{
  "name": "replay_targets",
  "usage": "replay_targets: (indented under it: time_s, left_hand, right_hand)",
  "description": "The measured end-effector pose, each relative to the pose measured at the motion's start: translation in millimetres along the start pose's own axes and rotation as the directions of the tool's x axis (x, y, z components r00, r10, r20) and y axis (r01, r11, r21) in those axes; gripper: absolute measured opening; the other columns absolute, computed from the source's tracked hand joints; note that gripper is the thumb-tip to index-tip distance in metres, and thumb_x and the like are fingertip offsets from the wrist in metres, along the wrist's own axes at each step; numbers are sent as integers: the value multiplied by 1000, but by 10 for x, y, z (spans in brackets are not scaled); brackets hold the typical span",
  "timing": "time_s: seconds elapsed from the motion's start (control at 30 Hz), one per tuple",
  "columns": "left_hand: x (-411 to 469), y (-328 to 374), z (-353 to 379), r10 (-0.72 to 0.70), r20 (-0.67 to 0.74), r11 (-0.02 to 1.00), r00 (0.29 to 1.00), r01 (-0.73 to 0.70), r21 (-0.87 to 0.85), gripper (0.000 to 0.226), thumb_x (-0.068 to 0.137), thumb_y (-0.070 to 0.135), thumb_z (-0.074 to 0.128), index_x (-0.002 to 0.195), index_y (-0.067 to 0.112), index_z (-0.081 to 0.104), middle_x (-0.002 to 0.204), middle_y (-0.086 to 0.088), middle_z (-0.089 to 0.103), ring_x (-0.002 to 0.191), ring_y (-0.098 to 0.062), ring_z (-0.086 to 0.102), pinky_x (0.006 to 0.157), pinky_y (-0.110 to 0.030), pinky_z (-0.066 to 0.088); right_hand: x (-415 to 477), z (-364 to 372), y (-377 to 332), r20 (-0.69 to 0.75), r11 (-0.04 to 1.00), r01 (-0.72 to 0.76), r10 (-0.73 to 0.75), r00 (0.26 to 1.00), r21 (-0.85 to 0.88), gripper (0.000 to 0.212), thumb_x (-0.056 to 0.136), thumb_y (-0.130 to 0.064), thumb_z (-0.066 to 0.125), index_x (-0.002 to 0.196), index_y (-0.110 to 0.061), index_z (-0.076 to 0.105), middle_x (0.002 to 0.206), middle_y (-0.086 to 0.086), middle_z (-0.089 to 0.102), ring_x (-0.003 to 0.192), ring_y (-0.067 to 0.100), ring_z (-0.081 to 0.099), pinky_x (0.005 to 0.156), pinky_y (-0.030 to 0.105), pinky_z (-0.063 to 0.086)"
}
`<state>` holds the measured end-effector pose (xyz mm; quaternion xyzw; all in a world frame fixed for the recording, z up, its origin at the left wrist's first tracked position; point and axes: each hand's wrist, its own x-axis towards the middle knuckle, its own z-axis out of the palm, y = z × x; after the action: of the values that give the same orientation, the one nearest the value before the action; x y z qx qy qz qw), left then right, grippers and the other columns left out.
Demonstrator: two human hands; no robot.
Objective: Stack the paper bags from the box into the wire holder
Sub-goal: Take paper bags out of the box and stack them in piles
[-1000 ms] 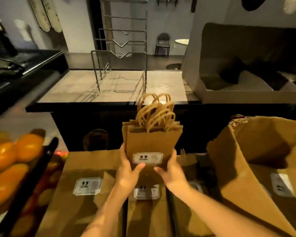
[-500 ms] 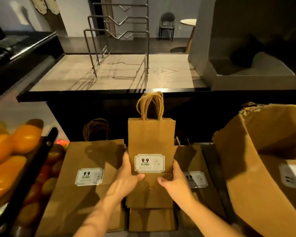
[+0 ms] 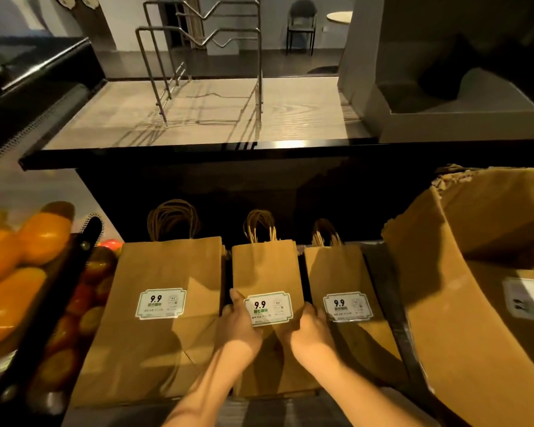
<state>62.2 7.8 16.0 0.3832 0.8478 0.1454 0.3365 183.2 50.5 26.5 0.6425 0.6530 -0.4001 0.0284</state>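
Lower centre of frame: left hand point(image 3: 239, 322) and right hand point(image 3: 310, 329) flank the middle bag stack point(image 3: 264, 269), one on each long edge.

Left hand: fingers point(image 3: 236, 295) close together. One lies straight along the stack's left edge; the others curl over that edge into the dark gap beside it. Tips hidden.

Right hand: fingers point(image 3: 309, 310) bent over the stack's right edge, down into the gap on that side. Thumb position cannot be told. Both hands grip the stack between them.

Middle bag stack: flat-folded brown kraft paper, matte, rectangular. It carries a white label point(image 3: 267, 308) printed "9.9" with a green border. Twisted paper-cord handles point(image 3: 259, 224) loop out of the top end, up-frame.

Left bag stack point(image 3: 167, 266): wider, same paper and label, lying flat just left of the middle one. Right bag stack point(image 3: 336, 269): narrow, just to the right. Narrow dark gaps separate the three.

Cardboard box point(image 3: 460, 318): lower right, corrugated brown, flap torn at its top edge, tilted open.

Wire holder point(image 3: 199, 41): upper centre, thin bent metal rod, upright frames with zigzag crossbars. It stands on a pale wood-grain countertop point(image 3: 290, 109), well apart from the bags.

Oranges point(image 3: 40, 238): left edge, glossy and rounded.
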Motion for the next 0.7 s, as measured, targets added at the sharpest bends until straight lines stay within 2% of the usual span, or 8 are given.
replay_targets:
  time_s: [0.1,0.17,0.3,0.4,0.47,0.57,0.63,0.7]
  left_hand:
    - [9,-33,52,21,-22,997,1000,-22,-69,95,89,21,62,150,16,-10,145,-6,39,128,-24,44,103,-36,40]
    - [26,-35,56,-22,-41,987,999,16,-160,92,88,18,61,151,18,-6,149,-5,36,131,-25,41,104,-38,39]
    - [80,-28,41,-68,-48,944,997,48,-328,91,84,12,64,152,21,3,147,-4,41,130,-26,43,103,-41,41]
    - [79,1,1,-104,-26,899,994,83,-429,89,83,10,65,152,19,8,144,-5,44,127,-27,46,101,-38,42]
    - [48,85,-33,-116,-40,890,992,86,-448,91,85,8,64,152,16,3,151,-7,33,133,-28,38,105,-37,37]
    - [-59,294,-105,-72,-128,927,989,19,-374,89,88,10,61,152,18,-1,158,-6,14,139,-27,29,105,-32,33]
    - [-170,498,-147,42,-168,930,985,-100,-354,88,90,12,59,151,27,-3,158,-5,13,137,-27,33,99,-28,37]
    - [-270,721,-201,166,-168,899,972,-219,-380,87,90,10,57,149,36,-1,156,-5,18,134,-26,38,101,-34,42]
  right_hand:
    - [-24,23,-8,29,998,-1,2,1000,-56,70,96,-23,47,151,-9,5,157,11,2,145,32,2,117,39,14]
    - [-9,29,0,54,999,8,-10,998,37,69,97,-17,45,151,-8,4,158,9,5,145,28,11,115,34,17]
    - [30,3,28,71,983,11,-25,997,183,75,95,-9,44,152,-20,-2,153,4,27,131,26,41,102,30,39]
    - [14,-60,32,87,958,4,-30,996,288,74,93,-10,46,152,-24,4,146,2,39,126,24,46,98,30,43]
    - [-15,-146,-15,78,930,14,-46,996,368,75,91,-14,54,151,-25,12,143,1,44,128,23,45,102,34,42]
    - [-106,-368,-157,17,895,96,-115,993,436,79,86,-15,64,149,-26,19,141,1,47,127,20,46,103,33,41]
    - [-223,-595,-251,-63,861,200,-194,979,468,73,89,-14,62,147,-28,22,139,-4,47,121,12,47,95,23,40]
    - [-392,-845,-347,-151,831,310,-270,951,462,72,91,-17,60,148,-29,18,146,-6,37,128,10,40,95,23,37]
